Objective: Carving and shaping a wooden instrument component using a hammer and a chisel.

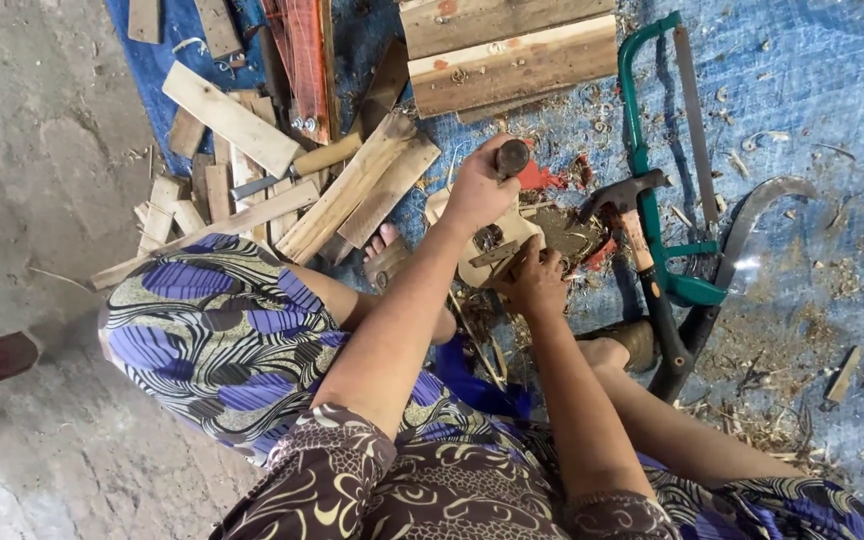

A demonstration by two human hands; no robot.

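Left hand (477, 190) clenches a dark tool handle (511, 157) over the pale wood piece (492, 245). Right hand (534, 283) grips that piece at five o'clock; hammer (624, 200) lies at three.

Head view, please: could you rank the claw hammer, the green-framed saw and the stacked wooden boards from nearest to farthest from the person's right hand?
From the right hand:
1. Claw hammer, just to its right on the blue tarp.
2. Green-framed saw, lying beyond the hammer, farther right.
3. Stacked wooden boards, at the top of the view, well above the hand.
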